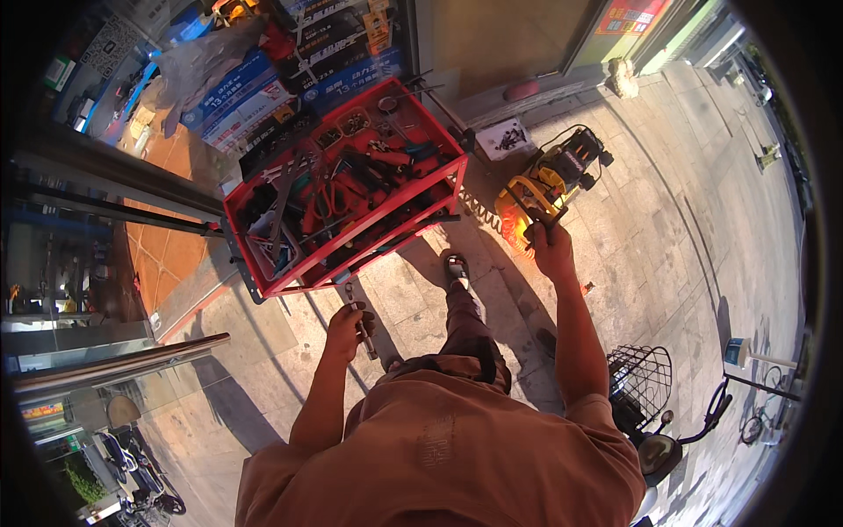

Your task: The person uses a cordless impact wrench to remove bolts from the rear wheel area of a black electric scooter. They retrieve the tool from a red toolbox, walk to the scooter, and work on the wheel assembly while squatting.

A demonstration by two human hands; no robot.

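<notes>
My left hand [345, 332] is closed around a silver wrench-like tool [350, 295], upright in the picture, just below the front of a red tool cart [373, 230]. The cart's trays hold several hand tools [338, 189], including pliers and dark-handled pieces. My right hand [549, 250] is raised to the right of the cart, its fingers wrapped on a black handle [553, 218] at the yellow air compressor [527, 198]. A coiled hose [481, 209] hangs between the cart and compressor, partly orange near my right hand.
A glass door [105, 198] with a metal bar [123, 364] is at left, with stacked boxes [233, 92] behind the cart. A scooter basket [641, 386] is close by my right side. A motorbike [132, 465] stands lower left. A paper [502, 140] lies beyond the cart on the pavement [676, 220].
</notes>
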